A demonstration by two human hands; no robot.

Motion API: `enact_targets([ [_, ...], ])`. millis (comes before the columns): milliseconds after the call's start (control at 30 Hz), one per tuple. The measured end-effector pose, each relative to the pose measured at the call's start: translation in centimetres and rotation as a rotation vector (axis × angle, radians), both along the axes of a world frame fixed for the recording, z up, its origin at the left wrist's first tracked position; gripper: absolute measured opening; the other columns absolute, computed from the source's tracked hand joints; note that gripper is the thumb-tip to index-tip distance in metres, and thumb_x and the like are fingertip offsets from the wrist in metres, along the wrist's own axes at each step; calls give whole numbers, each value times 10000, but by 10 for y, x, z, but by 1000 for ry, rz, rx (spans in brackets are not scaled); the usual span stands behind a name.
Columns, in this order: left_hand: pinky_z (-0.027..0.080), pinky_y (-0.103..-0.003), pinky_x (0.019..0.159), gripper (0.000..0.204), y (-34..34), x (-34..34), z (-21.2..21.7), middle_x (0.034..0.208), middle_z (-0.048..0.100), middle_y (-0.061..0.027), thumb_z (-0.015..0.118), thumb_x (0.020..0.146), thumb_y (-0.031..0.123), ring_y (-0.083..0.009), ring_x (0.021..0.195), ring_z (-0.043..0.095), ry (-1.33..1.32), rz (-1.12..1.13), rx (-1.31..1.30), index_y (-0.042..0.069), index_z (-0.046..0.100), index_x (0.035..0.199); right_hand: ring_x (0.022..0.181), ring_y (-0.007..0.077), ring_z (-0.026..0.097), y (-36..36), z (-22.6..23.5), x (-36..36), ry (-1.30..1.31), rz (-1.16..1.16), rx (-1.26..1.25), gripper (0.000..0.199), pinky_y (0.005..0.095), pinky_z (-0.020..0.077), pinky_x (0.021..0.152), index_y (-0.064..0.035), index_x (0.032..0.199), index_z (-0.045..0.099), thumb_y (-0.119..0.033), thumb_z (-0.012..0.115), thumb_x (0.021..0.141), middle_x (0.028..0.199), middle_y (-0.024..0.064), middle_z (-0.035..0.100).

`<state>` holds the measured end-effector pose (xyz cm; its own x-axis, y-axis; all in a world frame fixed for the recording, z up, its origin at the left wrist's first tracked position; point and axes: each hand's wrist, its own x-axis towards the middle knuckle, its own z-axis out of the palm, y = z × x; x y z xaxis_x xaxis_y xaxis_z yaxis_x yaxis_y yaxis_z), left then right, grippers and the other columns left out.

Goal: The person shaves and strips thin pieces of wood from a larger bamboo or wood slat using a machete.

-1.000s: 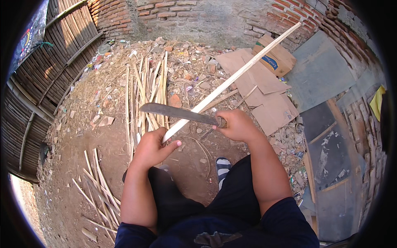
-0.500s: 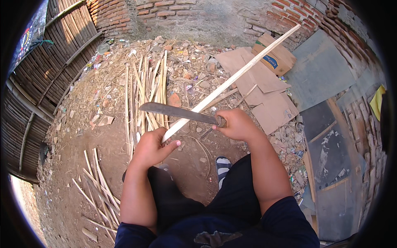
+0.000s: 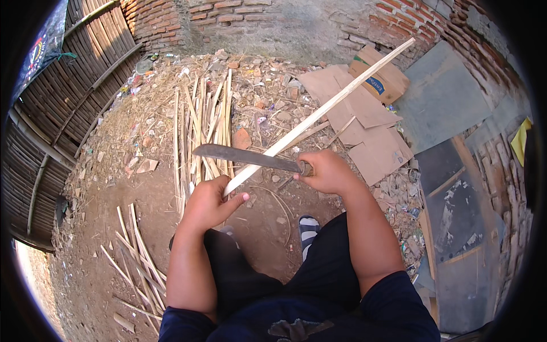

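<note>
Right now the left hand is squeezing the near end of a long pale bamboo strip, which is slanting up and away over the dirt. The right hand is wrapping its fingers tight around a dark curved knife lying across the strip. Shaving well probably means pushing away and keeping the thumb low.

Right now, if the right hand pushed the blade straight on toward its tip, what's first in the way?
The right hand holds a machete pointing to the person's left. It already crosses the long bamboo strip held by the left hand. Past the tip lies the bundle of bamboo strips, probably lower, on the ground; depth unclear.
</note>
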<state>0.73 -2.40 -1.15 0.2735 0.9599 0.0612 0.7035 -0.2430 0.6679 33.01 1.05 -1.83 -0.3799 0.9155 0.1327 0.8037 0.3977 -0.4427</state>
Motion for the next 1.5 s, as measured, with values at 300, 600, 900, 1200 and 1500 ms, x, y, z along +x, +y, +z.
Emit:
enact_targets([
  [300, 448, -407, 546, 467, 2, -5, -2, 630, 586, -122, 891, 851, 368, -218, 543, 521, 22, -20, 85, -18, 629, 817, 923, 364, 742, 25, -9, 55, 311, -400, -27, 437, 461, 557, 822, -40, 1130, 721, -372, 844, 874, 952, 218, 755],
  [600, 439, -391, 541, 454, -3, -5, 1, 612, 561, -107, 892, 854, 347, -193, 551, 512, -10, -35, 69, -14, 621, 805, 910, 412, 722, 3, 10, 11, 98, -37, -123, 410, 480, 557, 825, -66, 1109, 744, -371, 844, 853, 906, 217, 737],
  [900, 489, -423, 561, 472, 2, -6, -1, 626, 621, -146, 874, 852, 420, -303, 548, 613, 69, 14, 50, -4, 669, 840, 728, 340, 675, 8, -3, 21, 222, -161, -8, 374, 444, 525, 723, -17, 1067, 717, -320, 839, 883, 782, 186, 689],
  [1200, 465, -416, 547, 492, 4, -8, -3, 612, 594, -138, 877, 855, 424, -277, 532, 570, 19, -5, 48, -3, 637, 807, 879, 356, 731, 31, -15, 66, 423, -361, -58, 393, 442, 554, 808, -57, 1115, 737, -358, 839, 884, 945, 200, 735],
  [1500, 396, -371, 530, 446, 1, -6, -7, 592, 499, -49, 904, 847, 302, -141, 569, 442, -45, -1, 65, 3, 584, 764, 878, 353, 724, 1, 12, 6, 0, -24, -135, 363, 447, 553, 812, -59, 1085, 733, -337, 841, 879, 910, 195, 739],
])
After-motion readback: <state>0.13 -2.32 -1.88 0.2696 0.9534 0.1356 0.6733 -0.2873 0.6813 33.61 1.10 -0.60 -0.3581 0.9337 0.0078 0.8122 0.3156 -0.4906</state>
